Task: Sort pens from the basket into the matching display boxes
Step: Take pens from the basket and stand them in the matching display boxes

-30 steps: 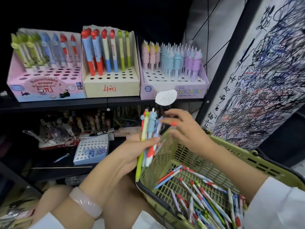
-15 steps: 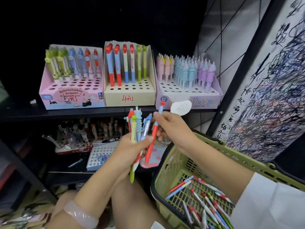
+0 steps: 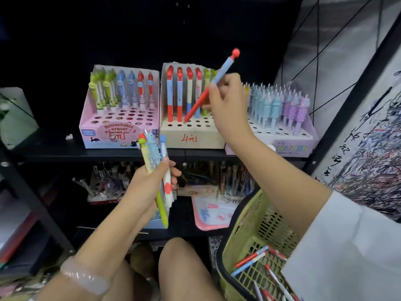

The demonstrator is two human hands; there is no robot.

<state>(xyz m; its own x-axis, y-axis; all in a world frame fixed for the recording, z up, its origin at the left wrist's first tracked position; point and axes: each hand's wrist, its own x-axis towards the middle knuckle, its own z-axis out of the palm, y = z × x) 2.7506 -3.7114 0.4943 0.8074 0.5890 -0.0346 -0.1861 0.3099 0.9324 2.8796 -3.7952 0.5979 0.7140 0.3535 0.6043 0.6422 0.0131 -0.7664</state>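
The right hand (image 3: 225,105) pinches a tilted red-and-blue pen (image 3: 208,90), tip at the holes of the middle display box (image 3: 193,137). The left hand (image 3: 147,183) grips a pen bundle (image 3: 156,166). The basket (image 3: 256,235) sits near right.

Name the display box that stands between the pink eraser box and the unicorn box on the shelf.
In the head view, the beige box marked 4元 stands between the pink eraser box and the unicorn box; the right hand angles a red-and-blue pen into it.
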